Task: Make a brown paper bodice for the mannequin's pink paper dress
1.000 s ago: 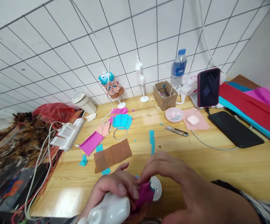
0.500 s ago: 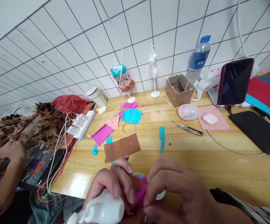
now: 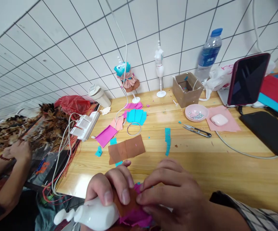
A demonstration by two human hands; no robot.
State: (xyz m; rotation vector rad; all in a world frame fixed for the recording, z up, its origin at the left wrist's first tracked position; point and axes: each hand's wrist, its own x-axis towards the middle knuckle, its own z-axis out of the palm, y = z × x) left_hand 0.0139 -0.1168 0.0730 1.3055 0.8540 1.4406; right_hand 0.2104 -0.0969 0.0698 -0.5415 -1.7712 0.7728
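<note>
Close to me at the table's front edge, a small white mannequin (image 3: 97, 214) lies tilted, its knobbed neck end pointing to the lower left. My left hand (image 3: 109, 184) is wrapped round it, fingers pressing on brown paper (image 3: 123, 205) that covers its lower body. Magenta crepe paper (image 3: 135, 218) is bunched against the brown paper, with bits of blue behind. With thumb and fingers closed, my right hand (image 3: 174, 189) pinches the edge of the papers. The mannequin's far end is hidden behind that hand.
Brown paper strips (image 3: 126, 149), blue pieces (image 3: 136, 116) and a metal ring (image 3: 134, 129) lie ahead. To the right are thread snips (image 3: 198, 131), a pink bead dish (image 3: 196, 113) and a cardboard box (image 3: 188, 91). A dressed mannequin (image 3: 128, 80) stands behind. Another person's hands (image 3: 19, 152) work among feathers at left.
The mannequin has shifted left and its neck shows more. My right fingers have moved left onto the brown paper's edge, and the magenta paper now spreads lower beneath it.
</note>
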